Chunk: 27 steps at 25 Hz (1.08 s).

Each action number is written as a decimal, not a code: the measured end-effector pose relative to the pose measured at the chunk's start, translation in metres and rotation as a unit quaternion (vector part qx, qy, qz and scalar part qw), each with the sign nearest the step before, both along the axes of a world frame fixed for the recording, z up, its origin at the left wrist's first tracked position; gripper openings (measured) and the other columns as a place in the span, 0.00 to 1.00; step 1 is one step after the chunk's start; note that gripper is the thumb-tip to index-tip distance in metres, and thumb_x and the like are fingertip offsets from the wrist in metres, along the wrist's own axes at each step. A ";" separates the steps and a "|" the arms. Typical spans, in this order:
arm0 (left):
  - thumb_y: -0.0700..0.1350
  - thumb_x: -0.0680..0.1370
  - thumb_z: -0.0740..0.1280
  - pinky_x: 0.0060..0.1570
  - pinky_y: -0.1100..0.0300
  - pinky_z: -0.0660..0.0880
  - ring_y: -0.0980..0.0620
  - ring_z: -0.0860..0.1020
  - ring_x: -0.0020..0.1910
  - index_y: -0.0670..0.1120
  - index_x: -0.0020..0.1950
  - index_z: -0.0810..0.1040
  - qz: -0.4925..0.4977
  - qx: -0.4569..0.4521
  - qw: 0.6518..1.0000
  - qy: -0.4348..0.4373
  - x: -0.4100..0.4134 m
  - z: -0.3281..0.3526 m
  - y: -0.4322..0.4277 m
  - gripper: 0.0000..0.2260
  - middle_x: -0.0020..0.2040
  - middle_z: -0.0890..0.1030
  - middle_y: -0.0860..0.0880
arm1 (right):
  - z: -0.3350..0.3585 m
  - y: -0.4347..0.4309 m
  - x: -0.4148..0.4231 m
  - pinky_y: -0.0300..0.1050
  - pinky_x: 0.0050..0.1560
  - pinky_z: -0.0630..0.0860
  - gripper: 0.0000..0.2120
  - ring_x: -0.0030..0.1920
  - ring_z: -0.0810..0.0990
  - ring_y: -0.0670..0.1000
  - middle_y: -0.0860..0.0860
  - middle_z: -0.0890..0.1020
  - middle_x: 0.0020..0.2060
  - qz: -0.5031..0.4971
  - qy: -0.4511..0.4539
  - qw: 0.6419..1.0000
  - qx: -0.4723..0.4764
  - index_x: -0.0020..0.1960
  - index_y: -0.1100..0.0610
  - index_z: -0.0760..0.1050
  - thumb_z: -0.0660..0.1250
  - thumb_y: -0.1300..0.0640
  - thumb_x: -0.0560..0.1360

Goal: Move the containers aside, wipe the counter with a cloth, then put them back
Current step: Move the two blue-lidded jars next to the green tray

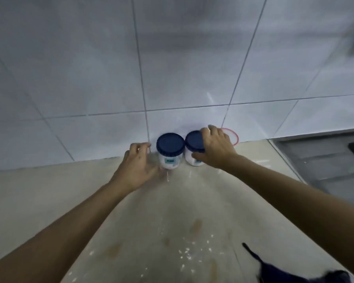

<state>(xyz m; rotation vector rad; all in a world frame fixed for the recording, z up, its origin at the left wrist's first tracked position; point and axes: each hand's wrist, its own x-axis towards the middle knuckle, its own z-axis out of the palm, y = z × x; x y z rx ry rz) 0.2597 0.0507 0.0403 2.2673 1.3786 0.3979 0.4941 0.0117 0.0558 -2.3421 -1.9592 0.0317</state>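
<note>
A: What's hard to see here?

B: A fair bit. Behind the right hand [215,149] a clear container with a red rim [234,135] stands against the tiled wall [172,68], and only an arc of that rim shows. A dark cloth [307,276] is cut off by the bottom right corner. At the upper right edge there is a dark blur I cannot name. The label on the left jar [170,152] is too soft to read.

A: And the two jars?

B: Both are white with dark blue lids, standing upright and touching each other at the back of the desk [49,201], right at the foot of the wall. The right jar [193,148] is half covered by the hand.

A: How does the right grip stand?

B: It is clamped on the right jar: fingers curl over the lid from the right, and the thumb presses the near side of the white body.

A: The left one?

B: The left hand [136,166] is apart, fingers spread and curved, just beside the left jar. Its thumb lies near the jar's base, but I cannot tell if it touches.

A: The desk itself?

B: Beige, with white crumbs [187,253] and brownish smears [196,225] scattered nearer the camera.
</note>
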 end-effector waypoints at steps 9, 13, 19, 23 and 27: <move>0.48 0.69 0.72 0.61 0.51 0.68 0.37 0.67 0.62 0.50 0.67 0.68 0.022 0.001 0.999 0.047 0.094 -0.015 0.031 0.28 0.65 0.63 0.42 | -0.016 0.029 0.027 0.59 0.70 0.60 0.35 0.54 0.75 0.59 0.57 0.76 0.54 0.032 -0.044 0.997 -0.061 0.61 0.60 0.63 0.73 0.43 0.64; 0.49 0.67 0.74 0.58 0.53 0.69 0.40 0.67 0.59 0.52 0.66 0.69 0.029 0.020 0.999 0.037 0.075 -0.015 0.028 0.29 0.62 0.64 0.43 | -0.012 0.027 0.018 0.51 0.62 0.67 0.37 0.51 0.74 0.56 0.56 0.75 0.54 0.035 -0.001 0.999 -0.024 0.62 0.59 0.64 0.75 0.44 0.61; 0.49 0.67 0.75 0.57 0.54 0.69 0.42 0.67 0.58 0.53 0.67 0.69 0.062 0.023 0.998 0.020 -0.011 0.001 0.004 0.30 0.62 0.64 0.45 | -0.005 0.026 -0.044 0.45 0.42 0.70 0.38 0.46 0.74 0.56 0.55 0.74 0.53 0.065 0.008 0.998 -0.014 0.60 0.59 0.66 0.78 0.46 0.58; 0.50 0.67 0.74 0.59 0.54 0.69 0.43 0.66 0.60 0.55 0.67 0.69 0.125 0.004 0.992 0.025 -0.135 0.012 -0.029 0.30 0.63 0.63 0.46 | 0.015 0.028 -0.143 0.50 0.44 0.77 0.44 0.50 0.76 0.58 0.54 0.72 0.58 0.136 0.051 0.989 -0.014 0.67 0.57 0.63 0.79 0.46 0.58; 0.53 0.68 0.73 0.60 0.52 0.72 0.43 0.66 0.62 0.58 0.68 0.68 0.202 -0.004 0.977 0.065 -0.271 0.013 -0.073 0.30 0.66 0.63 0.47 | 0.018 0.021 -0.268 0.51 0.49 0.78 0.46 0.53 0.76 0.58 0.53 0.69 0.62 0.213 0.087 0.972 -0.043 0.70 0.57 0.63 0.77 0.44 0.59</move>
